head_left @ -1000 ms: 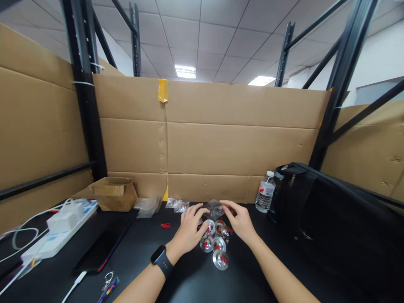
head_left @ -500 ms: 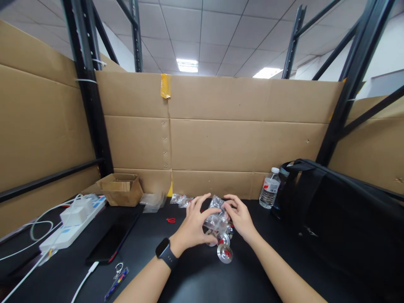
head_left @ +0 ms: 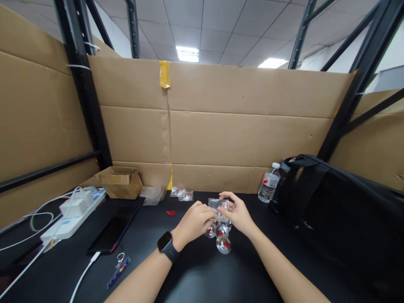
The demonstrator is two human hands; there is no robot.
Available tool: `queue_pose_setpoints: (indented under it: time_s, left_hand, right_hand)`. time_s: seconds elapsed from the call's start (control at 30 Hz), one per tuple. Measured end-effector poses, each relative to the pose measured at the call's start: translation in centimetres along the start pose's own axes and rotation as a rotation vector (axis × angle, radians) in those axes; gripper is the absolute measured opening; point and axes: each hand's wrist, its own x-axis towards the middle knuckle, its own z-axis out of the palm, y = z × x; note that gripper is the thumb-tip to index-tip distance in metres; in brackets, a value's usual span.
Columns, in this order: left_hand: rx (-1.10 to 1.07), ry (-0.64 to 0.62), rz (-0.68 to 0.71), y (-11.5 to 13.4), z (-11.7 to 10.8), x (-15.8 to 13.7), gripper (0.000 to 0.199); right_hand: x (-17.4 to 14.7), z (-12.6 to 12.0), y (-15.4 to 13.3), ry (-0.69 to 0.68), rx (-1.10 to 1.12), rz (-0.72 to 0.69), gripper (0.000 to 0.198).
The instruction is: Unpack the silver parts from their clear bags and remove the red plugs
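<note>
Head camera showed both your hands gathered at the clear plastic bag [head_left: 213,203], which was in front of you, just beyond a cluster of shiny metal discs [head_left: 224,245] with red on them. Such a thin, slick film could easily have slipped or crumpled if your fingers pulled unevenly, and a low wrist could have knocked the discs, close together on the near side of the bag, and sent them sliding over the smooth black table [head_left: 252,273]. Your left hand [head_left: 196,219] came in from the bag's left, back upward, fingers bent toward its edge; whether they pinched it you could not tell, because the hand hid the tips. Your right hand [head_left: 237,215], at the bag's right, arched with its index finger raised, and appeared to grasp the film between thumb and curled fingers. Both forearms slanted inward toward the bag.
</note>
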Motion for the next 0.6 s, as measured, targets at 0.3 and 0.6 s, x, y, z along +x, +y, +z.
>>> queue_pose_setpoints:
  time_s: [0.3, 0.6]
  left_hand:
    - [-0.024, 0.006, 0.004, 0.3, 0.1, 0.0, 0.020]
    - [0.254, 0.666, -0.510, -8.5, -5.6, -3.4, 0.024]
  right_hand:
    - [0.3, -0.2, 0.0, 0.132, -0.024, -0.095, 0.035]
    - [0.6, -1.6, 0.3, 0.248, -0.292, -0.208, 0.023]
